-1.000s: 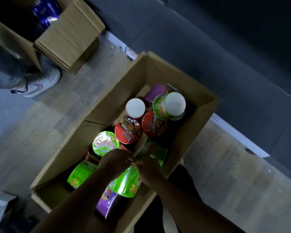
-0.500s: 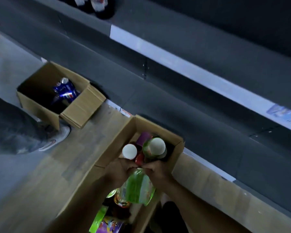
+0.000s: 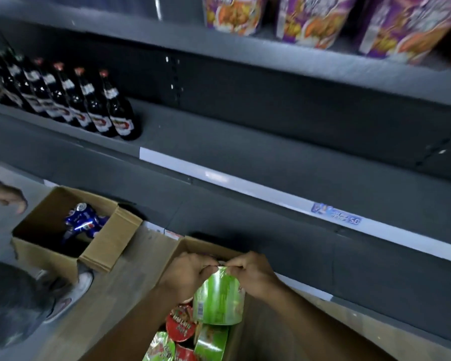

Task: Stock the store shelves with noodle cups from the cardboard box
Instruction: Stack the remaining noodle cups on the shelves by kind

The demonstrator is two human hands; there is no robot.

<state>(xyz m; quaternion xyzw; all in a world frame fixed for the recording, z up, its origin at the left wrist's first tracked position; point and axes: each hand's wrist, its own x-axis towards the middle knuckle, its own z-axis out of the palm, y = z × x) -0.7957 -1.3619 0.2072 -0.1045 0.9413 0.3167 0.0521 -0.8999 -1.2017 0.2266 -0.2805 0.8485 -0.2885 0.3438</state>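
A green noodle cup hangs above the open cardboard box at the bottom centre. My left hand and my right hand both pinch the top of its wrapping, fingertips almost meeting. Below it the box holds more cups: a red-lidded one and green ones. The grey middle shelf in front of me is bare on its right part. Purple noodle cups stand on the shelf above.
Dark bottles line the middle shelf at left. A second cardboard box with blue cans sits on the floor at left. Another person's hand and shoe are at the left edge.
Both hands have lifted the green cup out of the box. The view has swung up from the box to the shelves.
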